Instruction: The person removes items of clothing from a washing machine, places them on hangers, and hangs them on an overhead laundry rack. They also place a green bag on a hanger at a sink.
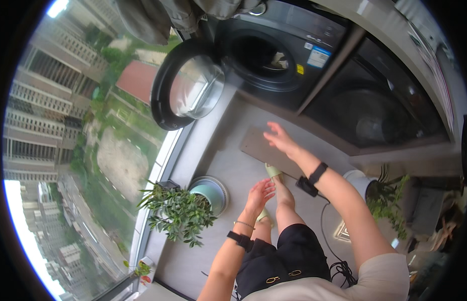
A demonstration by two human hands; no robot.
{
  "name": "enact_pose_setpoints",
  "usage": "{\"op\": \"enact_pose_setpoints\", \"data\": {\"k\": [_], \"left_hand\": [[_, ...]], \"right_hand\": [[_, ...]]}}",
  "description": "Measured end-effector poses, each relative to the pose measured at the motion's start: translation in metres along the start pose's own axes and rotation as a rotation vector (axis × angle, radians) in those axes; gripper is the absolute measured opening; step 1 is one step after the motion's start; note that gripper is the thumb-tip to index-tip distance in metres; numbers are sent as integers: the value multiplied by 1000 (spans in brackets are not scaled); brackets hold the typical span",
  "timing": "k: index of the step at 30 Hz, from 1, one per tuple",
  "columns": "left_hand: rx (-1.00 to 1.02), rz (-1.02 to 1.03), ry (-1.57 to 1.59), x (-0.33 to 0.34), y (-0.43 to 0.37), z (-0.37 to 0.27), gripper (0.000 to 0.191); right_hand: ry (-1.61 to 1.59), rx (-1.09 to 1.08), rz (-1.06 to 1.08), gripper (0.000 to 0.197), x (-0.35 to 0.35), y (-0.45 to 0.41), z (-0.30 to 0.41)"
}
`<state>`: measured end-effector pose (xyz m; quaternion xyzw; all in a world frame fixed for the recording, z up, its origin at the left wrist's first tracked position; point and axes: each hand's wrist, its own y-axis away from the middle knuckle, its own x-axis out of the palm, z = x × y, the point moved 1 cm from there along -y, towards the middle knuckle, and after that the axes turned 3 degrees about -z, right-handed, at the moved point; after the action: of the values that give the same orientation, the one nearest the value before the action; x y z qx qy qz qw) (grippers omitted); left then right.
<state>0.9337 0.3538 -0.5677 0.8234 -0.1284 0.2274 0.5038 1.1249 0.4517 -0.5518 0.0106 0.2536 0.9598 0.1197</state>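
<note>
My left hand [260, 193] is held out low, empty, with its fingers apart above the floor. Farther forward, my right hand [279, 138] reaches over a flat brown board [256, 145] on the floor, also empty with spread fingers. Ahead of both stands a black front-loading washing machine [293, 79]; its round glass door [188, 88] is swung wide to the left. Inside the dark drum [263, 56] lies a light-coloured cloth [280, 60]. Neither hand touches the machine.
A second dark front-loading machine [372, 101] stands at the right. Potted plants [214, 197] [359, 182] flank me. A black cable [323, 225] runs along the floor at the right. Grey garments [150, 19] hang at the top, beside the large window. A person [446, 229] is at the far right.
</note>
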Motion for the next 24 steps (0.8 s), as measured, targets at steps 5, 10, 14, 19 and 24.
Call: {"op": "enact_pose_setpoints", "data": {"k": [5,10,14,19,24], "left_hand": [[-47,-223,100,-28,-45,8,27],[-78,-463,230,-51,-83,-6,26],[-131,-497,268,-49,-115,-21,29],[-103,-320,354,-8,-147,-71,48],[-30,116,595,55,-165,-159,81]], "right_hand": [[174,-149,-95,75,-31,-193,13],[-150,8,-195,61,-59,-351,49],[-418,-27,-464,36,-77,-408,49],[-934,-87,-222,11,-33,-308,44],[-852,213,62,5,-48,-79,57]]}}
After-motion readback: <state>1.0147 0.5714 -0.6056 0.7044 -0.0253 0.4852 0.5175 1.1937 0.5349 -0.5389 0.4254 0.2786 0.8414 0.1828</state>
